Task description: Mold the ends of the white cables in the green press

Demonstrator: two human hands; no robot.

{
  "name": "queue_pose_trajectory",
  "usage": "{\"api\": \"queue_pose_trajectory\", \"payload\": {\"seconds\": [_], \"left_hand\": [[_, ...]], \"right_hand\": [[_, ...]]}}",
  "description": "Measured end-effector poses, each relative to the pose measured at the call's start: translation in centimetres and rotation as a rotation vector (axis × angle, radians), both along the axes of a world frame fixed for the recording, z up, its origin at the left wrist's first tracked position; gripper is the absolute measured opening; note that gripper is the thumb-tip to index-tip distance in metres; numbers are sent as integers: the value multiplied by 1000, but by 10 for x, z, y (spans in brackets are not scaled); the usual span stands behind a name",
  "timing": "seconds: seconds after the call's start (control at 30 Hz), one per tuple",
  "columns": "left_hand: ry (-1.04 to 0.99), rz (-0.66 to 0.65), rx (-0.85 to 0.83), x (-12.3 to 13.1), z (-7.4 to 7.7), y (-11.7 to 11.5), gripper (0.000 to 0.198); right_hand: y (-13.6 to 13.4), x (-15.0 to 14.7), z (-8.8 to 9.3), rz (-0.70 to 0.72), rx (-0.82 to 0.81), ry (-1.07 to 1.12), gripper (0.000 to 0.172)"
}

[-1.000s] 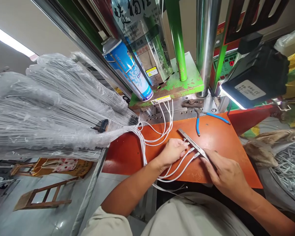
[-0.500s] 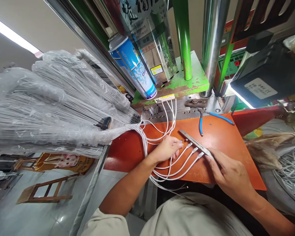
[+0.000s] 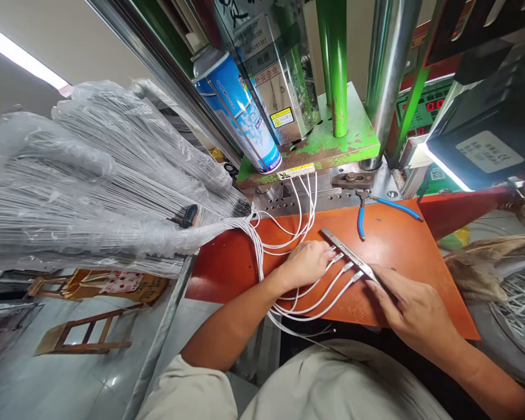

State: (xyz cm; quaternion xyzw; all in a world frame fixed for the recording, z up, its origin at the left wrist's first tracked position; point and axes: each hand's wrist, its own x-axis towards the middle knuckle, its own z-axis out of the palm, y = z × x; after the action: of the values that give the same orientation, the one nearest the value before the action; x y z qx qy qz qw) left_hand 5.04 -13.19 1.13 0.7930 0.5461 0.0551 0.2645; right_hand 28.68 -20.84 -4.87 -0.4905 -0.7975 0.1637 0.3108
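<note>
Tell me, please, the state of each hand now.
Left hand: closed, holding white cables.
Right hand: open, resting on the steel bar.

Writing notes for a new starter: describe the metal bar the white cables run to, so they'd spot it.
On the orange work board below the green press, find the slanting steel bar under the right hand's fingers. Unlike the blue-handled pliers nearby, it has white cable ends lined against it.

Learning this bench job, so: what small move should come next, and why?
Probably slide the left hand along the white cables toward the narrow steel bar, checking each metal tip sits against it, since the right hand already steadies that bar.
</note>
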Motion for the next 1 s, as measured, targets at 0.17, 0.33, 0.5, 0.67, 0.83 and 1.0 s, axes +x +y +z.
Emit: {"api": "queue_pose_trajectory", "payload": {"seconds": [0.17,0.33,0.5,0.67,0.83,1.0], "left_hand": [[263,20,359,7,14,-32,29],[368,-43,361,18,7,-53,31],[350,-80,342,18,-6,-42,27],[410,-144,329,16,7,-38,25],[385,-101,428,23,16,-57,32],[366,-186,385,27,4,-57,31]], "right_hand": [[-4,-9,1,-137,62,-88,30],[-5,-7,1,-117,54,-104,32],[-1,0,-2,19,36,-72,31],[-1,-5,-1,-55,55,-103,33],[-5,-11,2,-127,68,-136,33],[-4,-6,0,-81,39,-116,32]]}}
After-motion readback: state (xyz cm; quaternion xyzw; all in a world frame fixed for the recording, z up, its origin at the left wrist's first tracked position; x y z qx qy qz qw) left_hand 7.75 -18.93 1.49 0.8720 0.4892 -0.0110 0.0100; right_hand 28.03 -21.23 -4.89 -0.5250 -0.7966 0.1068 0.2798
